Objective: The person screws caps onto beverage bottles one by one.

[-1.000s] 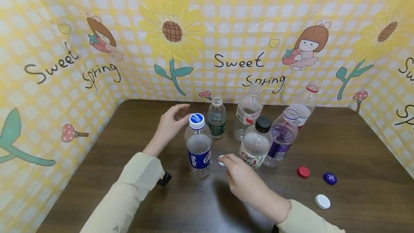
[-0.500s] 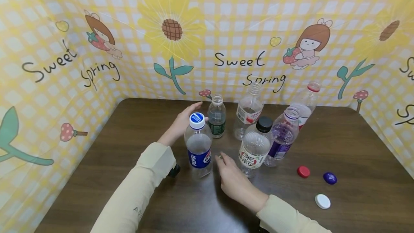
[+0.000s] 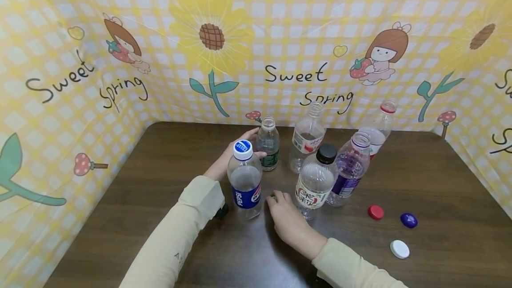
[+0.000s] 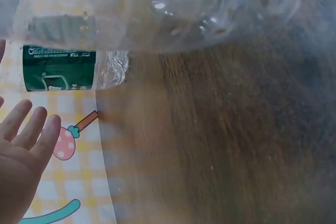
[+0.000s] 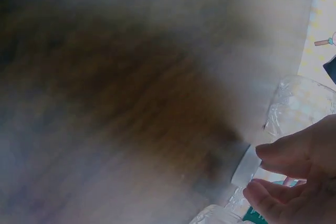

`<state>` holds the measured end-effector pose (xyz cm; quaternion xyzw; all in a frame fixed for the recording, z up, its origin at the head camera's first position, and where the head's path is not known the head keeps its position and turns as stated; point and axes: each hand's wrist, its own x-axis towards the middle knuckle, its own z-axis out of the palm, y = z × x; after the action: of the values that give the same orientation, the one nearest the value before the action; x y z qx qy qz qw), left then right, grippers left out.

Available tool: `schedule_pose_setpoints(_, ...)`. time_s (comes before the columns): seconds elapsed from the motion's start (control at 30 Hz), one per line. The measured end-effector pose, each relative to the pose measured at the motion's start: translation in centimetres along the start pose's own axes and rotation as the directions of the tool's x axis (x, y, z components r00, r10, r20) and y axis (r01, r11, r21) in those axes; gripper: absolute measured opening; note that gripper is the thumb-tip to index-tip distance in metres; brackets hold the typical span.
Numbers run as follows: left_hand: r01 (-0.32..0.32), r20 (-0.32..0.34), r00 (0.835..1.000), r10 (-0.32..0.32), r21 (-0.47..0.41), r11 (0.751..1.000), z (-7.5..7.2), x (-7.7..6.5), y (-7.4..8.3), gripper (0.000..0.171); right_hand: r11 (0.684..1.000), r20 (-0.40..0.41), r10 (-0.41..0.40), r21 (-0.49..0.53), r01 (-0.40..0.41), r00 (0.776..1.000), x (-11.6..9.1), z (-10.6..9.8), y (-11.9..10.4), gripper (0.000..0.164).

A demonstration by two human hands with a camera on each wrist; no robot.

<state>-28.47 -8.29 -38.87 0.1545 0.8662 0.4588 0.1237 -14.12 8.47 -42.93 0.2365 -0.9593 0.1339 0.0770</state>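
My left hand reaches behind the Pepsi bottle, its fingers and thumb spread either side of a small uncapped bottle with a green label. In the left wrist view, the extended fingers stand a little apart from the green label. Low over the table, my right hand is between the Pepsi bottle and a black-capped bottle. The right wrist view has its thumb and a finger pinching a white bottle cap by the edge; the hand hides this cap in the head view.
Behind stand uncapped bottles: a clear one with a pink-and-white label, a purple-labelled one and a red-ringed one. Loose red, purple and white caps lie at the right. A checked cloth backs the table.
My left hand has moved right, from beside the Pepsi bottle to around the small green-labelled bottle. The right hand has shifted slightly left and now covers the white cap near the Pepsi bottle.
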Motion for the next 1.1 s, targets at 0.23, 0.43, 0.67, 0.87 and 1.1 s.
schedule_pose_setpoints(0.23, -0.035, -0.032, 0.999, 0.035, -0.019, 0.999, 0.6, 0.1, 0.1, 0.076, 1.0, -0.059, -0.028, -0.011, 0.028, 0.998, 0.1, -0.1, 0.3, 0.024)
schedule_pose_setpoints(0.43, -0.075, -0.059, 0.996, 0.071, -0.06, 0.995, 1.0, -0.2, 0.0, 0.069, 0.998, -0.07, -0.051, -0.027, 0.05, 0.996, 0.2, -0.1, 0.5, 0.023)
schedule_pose_setpoints(0.67, -0.076, -0.109, 0.992, 0.069, -0.062, 0.995, 1.1, -0.1, -0.3, 0.065, 0.999, -0.038, -0.045, -0.001, 0.045, 0.998, 0.2, -0.4, 0.4, 0.018)
schedule_pose_setpoints(0.87, -0.063, -0.127, 0.991, 0.052, -0.077, 0.995, 0.8, -0.3, -0.8, 0.067, 0.997, -0.003, -0.041, 0.071, 0.041, 0.999, 0.0, -1.2, 0.1, 0.022)
schedule_pose_setpoints(1.1, 0.009, -0.149, 0.989, -0.013, -0.027, 1.0, 0.3, -0.5, -1.5, 0.077, 0.988, 0.01, -0.064, 0.14, 0.062, 0.998, -0.6, -2.7, -0.1, 0.026)
